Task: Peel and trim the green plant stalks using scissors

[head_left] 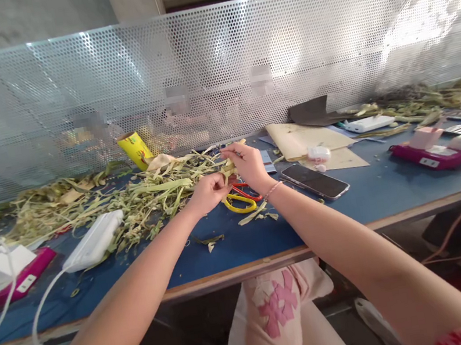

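My left hand and my right hand are close together above the blue table. Both are closed on a pale green strip of dried plant leaf, its ends partly hidden by the fingers. Right below them lie scissors with one yellow handle and one red handle; their blades are hidden. To the left of my hands spreads a loose heap of dried leaves and stalks. Small cut scraps lie by the scissors.
A black phone and beige paper lie to the right. A yellow can leans by the perforated metal screen. A white power bank and magenta power strips with cables stand at the sides. People sit behind the screen.
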Available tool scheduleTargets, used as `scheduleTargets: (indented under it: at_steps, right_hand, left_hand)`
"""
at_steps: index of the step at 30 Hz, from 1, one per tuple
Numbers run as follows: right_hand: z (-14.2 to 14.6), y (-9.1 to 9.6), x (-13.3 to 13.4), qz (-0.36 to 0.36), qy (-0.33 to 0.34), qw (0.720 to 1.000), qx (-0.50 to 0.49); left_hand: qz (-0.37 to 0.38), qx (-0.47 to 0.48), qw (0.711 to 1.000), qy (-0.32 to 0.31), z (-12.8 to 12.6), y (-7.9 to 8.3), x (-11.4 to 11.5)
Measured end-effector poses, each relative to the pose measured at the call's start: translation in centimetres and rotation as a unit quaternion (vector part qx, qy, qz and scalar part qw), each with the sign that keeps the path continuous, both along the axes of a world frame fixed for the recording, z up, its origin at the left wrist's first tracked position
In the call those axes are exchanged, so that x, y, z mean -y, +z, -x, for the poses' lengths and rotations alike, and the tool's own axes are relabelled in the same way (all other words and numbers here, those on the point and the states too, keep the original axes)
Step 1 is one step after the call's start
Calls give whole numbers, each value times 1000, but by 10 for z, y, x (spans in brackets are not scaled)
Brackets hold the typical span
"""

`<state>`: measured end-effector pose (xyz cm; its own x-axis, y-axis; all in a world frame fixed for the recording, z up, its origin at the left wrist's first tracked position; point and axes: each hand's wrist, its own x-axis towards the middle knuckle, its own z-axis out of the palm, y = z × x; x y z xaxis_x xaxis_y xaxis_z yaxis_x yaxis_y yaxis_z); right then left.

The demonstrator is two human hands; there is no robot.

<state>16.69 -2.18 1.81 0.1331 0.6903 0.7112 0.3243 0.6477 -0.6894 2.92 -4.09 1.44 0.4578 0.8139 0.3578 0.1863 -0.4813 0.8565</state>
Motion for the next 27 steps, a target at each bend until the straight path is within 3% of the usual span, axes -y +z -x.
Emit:
scheduleTargets:
  at_steps: [2,5,8,12,17,27]
  right_hand:
    - [0,1,0,3,1,1000,-28]
    - [0,-1,-2,2,17,999,-47]
    - [0,-3,-4,-4,36,999,-39]
    - [-1,-6,-4,-24,50,998,-20]
    - [-1,-8,-2,-66,52,996,34]
    - [-4,-11,-4,-133,14,982,136]
  left_hand:
    - [-40,-29,999,10,0,0,2]
    - [-30,-6,1000,3,-2,-3,3]
    - [36,48,998,-11,-4,-7,1]
    - [135,133,982,16,-4,-9,-2]
    - [217,167,962,-3,-2,-8,-3]
    - [169,125,975,75,-5,-5,0]
